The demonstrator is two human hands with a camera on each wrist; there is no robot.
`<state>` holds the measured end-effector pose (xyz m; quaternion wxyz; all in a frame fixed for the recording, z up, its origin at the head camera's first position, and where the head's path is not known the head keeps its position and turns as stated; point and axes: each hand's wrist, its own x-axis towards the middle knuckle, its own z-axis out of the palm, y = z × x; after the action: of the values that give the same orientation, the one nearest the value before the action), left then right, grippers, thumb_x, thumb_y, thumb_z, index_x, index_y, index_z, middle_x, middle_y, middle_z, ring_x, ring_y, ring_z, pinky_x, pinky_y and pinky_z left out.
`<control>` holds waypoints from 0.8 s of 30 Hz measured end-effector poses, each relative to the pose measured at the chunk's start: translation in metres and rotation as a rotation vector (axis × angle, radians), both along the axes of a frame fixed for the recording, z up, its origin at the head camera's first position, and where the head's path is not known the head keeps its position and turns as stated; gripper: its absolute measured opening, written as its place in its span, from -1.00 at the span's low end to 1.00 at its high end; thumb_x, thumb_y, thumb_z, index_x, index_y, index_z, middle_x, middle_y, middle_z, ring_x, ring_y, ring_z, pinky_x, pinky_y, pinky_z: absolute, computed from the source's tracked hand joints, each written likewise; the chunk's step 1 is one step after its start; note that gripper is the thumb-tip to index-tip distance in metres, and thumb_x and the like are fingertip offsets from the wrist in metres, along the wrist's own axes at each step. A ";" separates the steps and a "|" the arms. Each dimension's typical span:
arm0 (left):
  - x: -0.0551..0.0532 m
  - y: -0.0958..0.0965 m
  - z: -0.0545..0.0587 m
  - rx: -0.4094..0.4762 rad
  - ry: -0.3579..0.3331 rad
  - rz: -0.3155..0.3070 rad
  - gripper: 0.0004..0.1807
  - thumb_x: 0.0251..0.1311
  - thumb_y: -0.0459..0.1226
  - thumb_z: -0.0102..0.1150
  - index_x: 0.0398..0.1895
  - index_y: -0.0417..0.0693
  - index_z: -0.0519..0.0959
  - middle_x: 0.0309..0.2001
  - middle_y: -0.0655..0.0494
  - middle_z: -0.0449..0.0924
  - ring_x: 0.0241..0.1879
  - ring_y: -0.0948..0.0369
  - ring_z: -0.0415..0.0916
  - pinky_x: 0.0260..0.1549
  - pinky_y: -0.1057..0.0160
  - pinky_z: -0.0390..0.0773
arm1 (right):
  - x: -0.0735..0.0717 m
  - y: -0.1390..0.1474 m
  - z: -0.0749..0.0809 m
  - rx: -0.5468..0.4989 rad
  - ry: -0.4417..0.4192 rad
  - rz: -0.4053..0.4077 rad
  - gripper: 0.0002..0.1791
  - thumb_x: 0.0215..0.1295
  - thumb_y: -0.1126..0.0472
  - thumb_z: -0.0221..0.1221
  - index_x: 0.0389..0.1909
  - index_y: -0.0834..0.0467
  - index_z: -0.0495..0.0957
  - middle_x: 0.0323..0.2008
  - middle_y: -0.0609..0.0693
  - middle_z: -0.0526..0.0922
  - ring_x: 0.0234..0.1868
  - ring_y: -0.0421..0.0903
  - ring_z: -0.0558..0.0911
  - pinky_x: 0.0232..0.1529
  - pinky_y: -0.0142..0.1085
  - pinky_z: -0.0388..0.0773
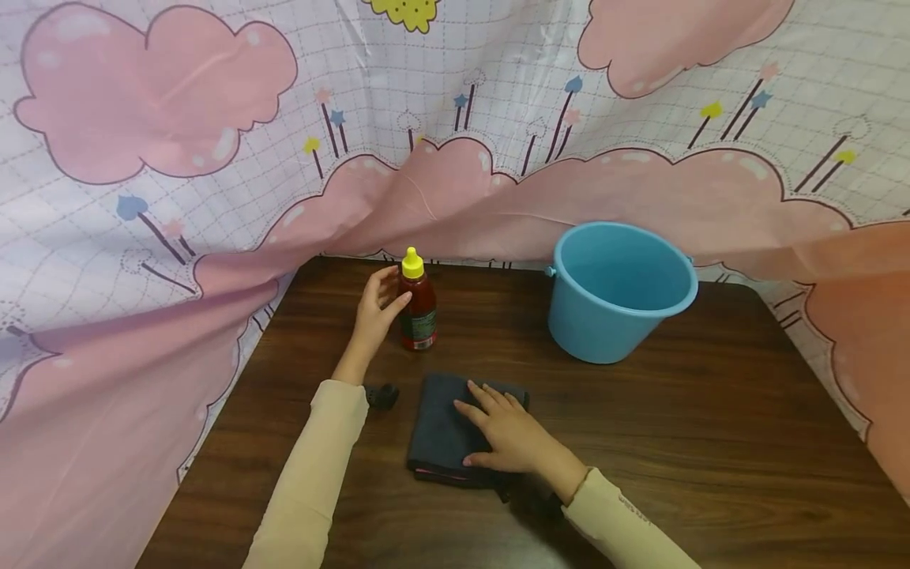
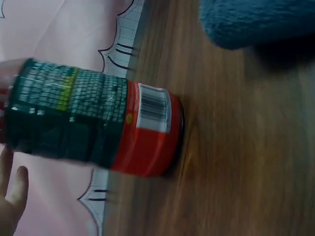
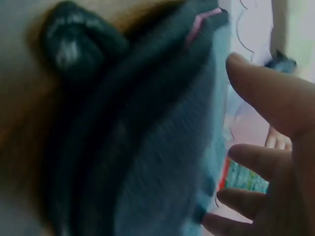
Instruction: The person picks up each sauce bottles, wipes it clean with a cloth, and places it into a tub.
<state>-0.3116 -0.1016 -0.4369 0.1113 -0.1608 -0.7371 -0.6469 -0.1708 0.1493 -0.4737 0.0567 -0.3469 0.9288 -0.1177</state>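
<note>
A red sauce bottle (image 1: 419, 308) with a yellow nozzle cap and a green label stands upright on the table. My left hand (image 1: 377, 304) is at its left side, thumb in front and fingers loosely bent. In the left wrist view, two fingertips (image 2: 18, 187) show apart from the bottle (image 2: 93, 118). A folded dark grey-blue cloth (image 1: 444, 427) lies nearer to me. Over the cloth my right hand (image 1: 515, 435) is spread, palm down. The right wrist view has its fingers at the edge of the cloth (image 3: 162, 162); whether they press on it I cannot tell.
A light blue bucket (image 1: 597, 324) stands at the back right of the dark wooden table (image 1: 711, 442). Behind and to the left hangs a patterned pink and white curtain (image 1: 455, 182). One dark rounded shape (image 3: 74, 44) beside the cloth is too blurred to identify.
</note>
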 end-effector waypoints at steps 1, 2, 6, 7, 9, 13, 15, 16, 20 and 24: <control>-0.001 0.002 0.001 0.022 -0.031 -0.029 -0.40 0.27 -0.34 0.13 0.33 -0.26 0.18 0.27 -0.24 0.21 0.27 -0.11 0.18 0.25 -0.09 0.17 | 0.001 -0.003 -0.003 0.014 -0.009 0.001 -0.06 0.09 -0.25 0.25 0.41 0.10 0.17 0.43 0.26 0.00 0.38 0.26 0.11 0.22 0.25 0.15; -0.002 0.004 0.002 0.041 -0.061 -0.054 -0.39 0.28 -0.34 0.11 0.35 -0.25 0.16 0.28 -0.24 0.21 0.29 -0.10 0.17 0.26 -0.07 0.16 | 0.001 -0.005 -0.005 0.030 -0.015 -0.003 -0.04 0.08 -0.28 0.24 0.42 0.09 0.16 0.44 0.24 -0.03 0.39 0.26 0.08 0.22 0.26 0.12; -0.003 0.013 0.008 0.060 -0.124 -0.084 -0.39 0.30 -0.31 0.07 0.37 -0.20 0.16 0.27 -0.21 0.25 0.26 -0.07 0.22 0.23 -0.05 0.22 | 0.002 -0.009 -0.009 0.063 -0.007 -0.025 -0.03 0.06 -0.33 0.22 0.41 0.06 0.17 0.44 0.22 -0.03 0.40 0.24 0.04 0.25 0.24 0.07; -0.004 0.015 0.009 0.053 -0.123 -0.075 -0.40 0.30 -0.30 0.07 0.37 -0.19 0.18 0.26 -0.21 0.28 0.25 -0.06 0.23 0.23 -0.06 0.23 | 0.002 -0.009 -0.009 0.065 -0.002 -0.028 -0.04 0.06 -0.34 0.22 0.41 0.06 0.18 0.44 0.22 -0.02 0.40 0.24 0.04 0.26 0.24 0.07; -0.004 0.018 0.013 0.041 -0.105 -0.051 -0.43 0.30 -0.30 0.07 0.34 -0.22 0.21 0.22 -0.21 0.32 0.23 -0.06 0.25 0.21 -0.07 0.24 | 0.002 -0.010 -0.009 0.065 0.000 -0.031 -0.04 0.06 -0.34 0.21 0.40 0.06 0.20 0.44 0.21 0.00 0.41 0.23 0.04 0.26 0.24 0.06; -0.005 0.023 0.024 0.032 -0.031 -0.001 -0.51 0.30 -0.29 0.09 0.26 -0.26 0.30 0.17 -0.21 0.39 0.21 -0.03 0.29 0.21 -0.01 0.26 | 0.002 -0.010 -0.009 0.066 -0.012 -0.035 -0.05 0.07 -0.35 0.20 0.40 0.05 0.20 0.44 0.20 0.00 0.41 0.22 0.03 0.27 0.23 0.05; -0.005 0.025 0.030 0.049 0.010 0.005 -0.55 0.31 -0.30 0.09 0.21 -0.30 0.35 0.15 -0.22 0.43 0.19 -0.02 0.33 0.22 0.06 0.27 | 0.002 -0.010 -0.010 0.067 -0.015 -0.036 -0.06 0.07 -0.35 0.19 0.40 0.05 0.20 0.44 0.20 0.01 0.41 0.22 0.03 0.27 0.23 0.05; -0.006 0.027 0.033 0.057 0.029 0.007 -0.58 0.32 -0.30 0.08 0.18 -0.32 0.38 0.14 -0.23 0.45 0.18 -0.02 0.36 0.21 0.10 0.30 | 0.002 -0.010 -0.011 0.068 -0.016 -0.039 -0.06 0.08 -0.35 0.19 0.40 0.05 0.20 0.44 0.19 0.01 0.41 0.22 0.03 0.27 0.23 0.05; -0.008 0.032 0.044 0.042 0.076 0.020 -0.68 0.35 -0.29 0.04 0.03 -0.37 0.47 0.04 -0.23 0.54 0.08 -0.01 0.46 0.10 0.20 0.41 | 0.002 -0.009 -0.013 0.063 -0.008 -0.043 -0.07 0.08 -0.35 0.19 0.40 0.04 0.21 0.43 0.19 0.02 0.41 0.21 0.04 0.27 0.23 0.04; -0.010 0.035 0.049 0.033 0.076 0.034 -0.72 0.37 -0.29 0.00 -0.11 -0.41 0.51 -0.08 -0.26 0.58 -0.02 0.01 0.51 0.03 0.22 0.47 | 0.002 -0.009 -0.013 0.063 -0.008 -0.045 -0.08 0.08 -0.36 0.18 0.39 0.04 0.22 0.43 0.18 0.03 0.41 0.21 0.04 0.27 0.23 0.05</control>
<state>-0.3220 -0.0666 -0.3883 0.1526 -0.1708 -0.7241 -0.6506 -0.1686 0.1402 -0.4870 0.0689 -0.3234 0.9393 -0.0912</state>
